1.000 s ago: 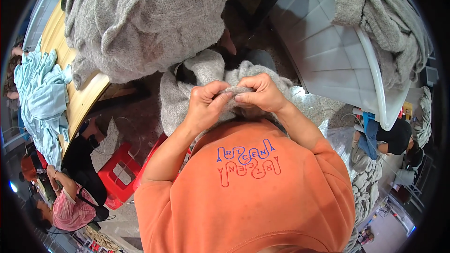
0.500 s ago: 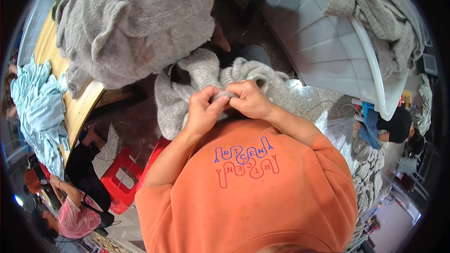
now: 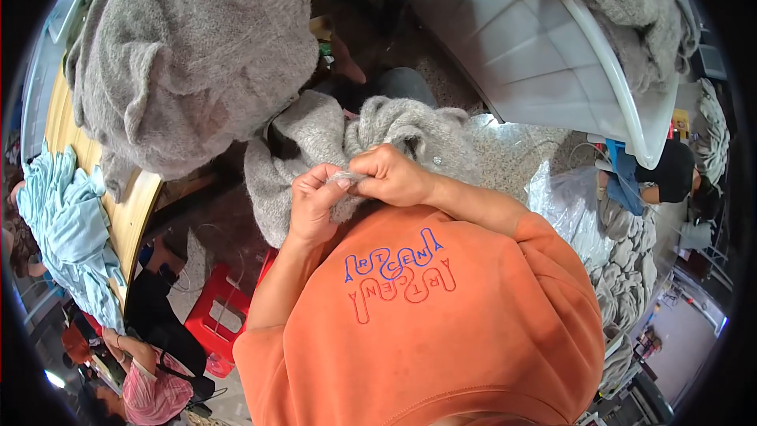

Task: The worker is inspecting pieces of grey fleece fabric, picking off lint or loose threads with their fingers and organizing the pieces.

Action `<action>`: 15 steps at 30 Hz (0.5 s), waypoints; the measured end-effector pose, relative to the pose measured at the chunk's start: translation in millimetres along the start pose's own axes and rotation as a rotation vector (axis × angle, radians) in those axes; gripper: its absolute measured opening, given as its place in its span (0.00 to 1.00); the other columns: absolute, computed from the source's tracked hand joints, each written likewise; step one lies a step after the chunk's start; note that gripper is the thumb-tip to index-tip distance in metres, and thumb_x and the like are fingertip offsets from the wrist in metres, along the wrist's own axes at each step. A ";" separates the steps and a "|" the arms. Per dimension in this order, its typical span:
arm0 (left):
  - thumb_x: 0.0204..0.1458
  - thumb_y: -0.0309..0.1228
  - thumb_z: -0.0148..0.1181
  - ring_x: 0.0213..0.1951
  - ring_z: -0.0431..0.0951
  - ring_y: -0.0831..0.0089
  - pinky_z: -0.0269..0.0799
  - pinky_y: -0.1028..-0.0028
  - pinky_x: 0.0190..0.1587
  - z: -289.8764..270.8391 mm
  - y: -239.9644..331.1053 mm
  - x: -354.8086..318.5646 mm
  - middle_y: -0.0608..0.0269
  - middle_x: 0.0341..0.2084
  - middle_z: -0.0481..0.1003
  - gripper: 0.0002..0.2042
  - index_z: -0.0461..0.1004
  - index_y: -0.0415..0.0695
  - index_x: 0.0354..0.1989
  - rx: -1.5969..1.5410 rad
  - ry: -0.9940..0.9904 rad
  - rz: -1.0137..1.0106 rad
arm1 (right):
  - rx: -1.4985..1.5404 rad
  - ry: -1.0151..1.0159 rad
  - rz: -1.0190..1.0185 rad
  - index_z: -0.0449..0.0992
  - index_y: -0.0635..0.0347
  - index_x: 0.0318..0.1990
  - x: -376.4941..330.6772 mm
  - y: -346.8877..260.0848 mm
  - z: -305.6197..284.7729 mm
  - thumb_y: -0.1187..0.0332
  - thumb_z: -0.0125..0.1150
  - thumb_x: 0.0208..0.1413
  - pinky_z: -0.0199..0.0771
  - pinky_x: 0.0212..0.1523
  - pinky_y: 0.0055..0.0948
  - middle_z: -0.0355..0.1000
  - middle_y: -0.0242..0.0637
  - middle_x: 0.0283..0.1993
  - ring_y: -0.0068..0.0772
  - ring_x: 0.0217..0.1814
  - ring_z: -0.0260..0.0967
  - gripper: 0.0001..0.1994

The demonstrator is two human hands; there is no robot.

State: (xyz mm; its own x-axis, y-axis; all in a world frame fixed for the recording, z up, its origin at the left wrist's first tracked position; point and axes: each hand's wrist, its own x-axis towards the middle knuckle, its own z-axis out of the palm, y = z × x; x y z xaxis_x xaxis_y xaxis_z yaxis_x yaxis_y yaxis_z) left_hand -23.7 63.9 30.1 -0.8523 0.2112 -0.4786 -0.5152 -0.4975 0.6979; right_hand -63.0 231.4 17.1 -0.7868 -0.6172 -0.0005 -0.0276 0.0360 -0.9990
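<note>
A fuzzy grey knitted garment [image 3: 303,128] lies bunched over my lap, its folds spreading away from me on both sides. Close to my chest, my left hand [image 3: 317,203] pinches an edge of this knit between thumb and fingers. My right hand [image 3: 392,177] is closed on the same edge, right beside the left one. Only a small bit of grey fabric shows between the fingertips. What lies under my right fingers is hidden.
A big heap of grey knitwear [image 3: 197,55] covers the wooden table [image 3: 143,203] at the left, with light blue garments [image 3: 67,217] farther left. A white plastic bin [image 3: 536,55] stands at right. Near my left elbow is a red stool [image 3: 217,308]. Co-workers sit on either side.
The view has shifted, so most surroundings sit farther left or higher. My hands stay together on the knit edge, a little lower and nearer my body, with the right hand's grip slightly turned.
</note>
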 end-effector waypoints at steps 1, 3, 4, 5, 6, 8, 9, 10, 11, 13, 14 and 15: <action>0.48 0.21 0.56 0.25 0.69 0.85 0.65 0.82 0.28 -0.7 -0.3 -1.0 0.66 0.23 0.75 0.02 0.74 0.36 0.29 0.071 0.023 0.021 | 0.174 0.010 0.119 0.70 0.65 0.21 -1.6 -0.2 -0.8 0.73 0.61 0.44 0.56 0.17 0.26 0.62 0.35 0.14 0.16 0.15 0.55 0.07; 0.48 0.21 0.57 0.26 0.69 0.86 0.65 0.82 0.28 -1.5 -2.8 -3.0 0.66 0.23 0.75 0.02 0.74 0.37 0.29 0.203 0.071 0.063 | 0.495 0.002 0.365 0.73 0.63 0.23 -4.5 -0.2 -3.8 0.74 0.61 0.45 0.55 0.16 0.21 0.64 0.28 0.14 0.13 0.15 0.56 0.04; 0.48 0.20 0.55 0.23 0.67 0.87 0.63 0.84 0.28 -1.4 -4.7 -5.0 0.71 0.22 0.73 0.02 0.74 0.38 0.29 0.440 0.107 0.157 | 0.544 0.008 0.363 0.76 0.63 0.26 -6.0 -0.1 -4.5 0.74 0.60 0.46 0.54 0.15 0.16 0.64 0.23 0.16 0.09 0.16 0.56 0.02; 0.48 0.20 0.55 0.23 0.67 0.86 0.63 0.83 0.27 -1.1 -6.7 -6.0 0.69 0.22 0.72 0.02 0.74 0.38 0.28 0.548 0.117 0.219 | 0.494 0.004 0.330 0.76 0.63 0.26 -6.9 0.2 -4.8 0.75 0.59 0.46 0.54 0.15 0.16 0.64 0.23 0.16 0.09 0.16 0.56 0.02; 0.47 0.20 0.56 0.24 0.67 0.86 0.62 0.82 0.26 -1.0 -7.7 -6.8 0.68 0.22 0.72 0.01 0.73 0.38 0.28 0.656 0.124 0.279 | 0.434 0.014 0.308 0.75 0.63 0.26 -7.7 0.6 -4.6 0.75 0.58 0.45 0.55 0.16 0.17 0.64 0.24 0.15 0.10 0.17 0.56 0.02; 0.45 0.20 0.55 0.24 0.67 0.84 0.62 0.81 0.25 0.0 -8.6 -7.6 0.65 0.21 0.71 0.02 0.73 0.37 0.27 0.799 0.098 0.394 | 0.314 0.047 0.241 0.75 0.64 0.25 -7.9 1.8 -2.9 0.75 0.57 0.45 0.56 0.17 0.18 0.64 0.25 0.15 0.10 0.18 0.57 0.02; 0.46 0.20 0.55 0.25 0.67 0.84 0.62 0.81 0.25 0.8 -8.7 -7.4 0.66 0.21 0.71 0.02 0.73 0.37 0.27 0.755 0.079 0.380 | 0.257 0.066 0.199 0.74 0.64 0.24 -7.9 2.3 -0.7 0.76 0.56 0.44 0.56 0.17 0.19 0.64 0.26 0.15 0.10 0.19 0.57 0.02; 0.46 0.20 0.55 0.25 0.67 0.84 0.63 0.81 0.26 1.6 -8.2 -7.4 0.66 0.21 0.72 0.02 0.73 0.37 0.28 0.717 0.071 0.373 | 0.197 0.074 0.149 0.74 0.64 0.24 -7.6 2.6 1.8 0.76 0.56 0.44 0.57 0.18 0.20 0.65 0.26 0.15 0.10 0.19 0.57 0.03; 0.47 0.20 0.55 0.25 0.67 0.84 0.63 0.81 0.26 2.5 -7.3 -7.5 0.66 0.22 0.72 0.02 0.74 0.36 0.28 0.684 0.079 0.380 | 0.203 0.089 0.156 0.74 0.65 0.23 -7.6 2.4 4.7 0.76 0.55 0.43 0.57 0.18 0.20 0.64 0.26 0.14 0.10 0.20 0.57 0.03; 0.48 0.21 0.54 0.26 0.68 0.84 0.65 0.81 0.27 5.1 -6.4 -7.3 0.66 0.23 0.73 0.02 0.74 0.36 0.28 0.576 0.080 0.302 | 0.203 0.103 0.152 0.73 0.65 0.21 -6.2 2.2 8.9 0.75 0.54 0.43 0.56 0.18 0.21 0.63 0.27 0.13 0.10 0.21 0.57 0.04; 0.49 0.21 0.54 0.27 0.69 0.84 0.65 0.82 0.28 5.5 -5.3 -6.4 0.66 0.23 0.74 0.03 0.74 0.36 0.28 0.533 0.051 0.270 | 0.191 0.077 0.174 0.73 0.64 0.23 -6.6 1.5 9.8 0.75 0.56 0.42 0.58 0.21 0.22 0.65 0.28 0.15 0.12 0.22 0.59 0.03; 0.49 0.21 0.54 0.27 0.69 0.84 0.66 0.82 0.29 5.9 -4.8 -6.0 0.66 0.24 0.74 0.03 0.74 0.36 0.28 0.404 0.048 0.219 | 0.173 0.054 0.199 0.73 0.63 0.24 -6.6 1.4 9.5 0.74 0.57 0.42 0.60 0.24 0.24 0.66 0.29 0.17 0.14 0.24 0.62 0.02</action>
State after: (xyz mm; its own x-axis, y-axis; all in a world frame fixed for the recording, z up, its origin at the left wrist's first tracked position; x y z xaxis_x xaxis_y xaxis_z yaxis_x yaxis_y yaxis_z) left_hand -16.7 70.0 32.8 -0.9447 0.0933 -0.3145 -0.3258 -0.1562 0.9324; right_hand -52.0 228.0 15.3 -0.7980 -0.5685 -0.1998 0.2329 0.0148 -0.9724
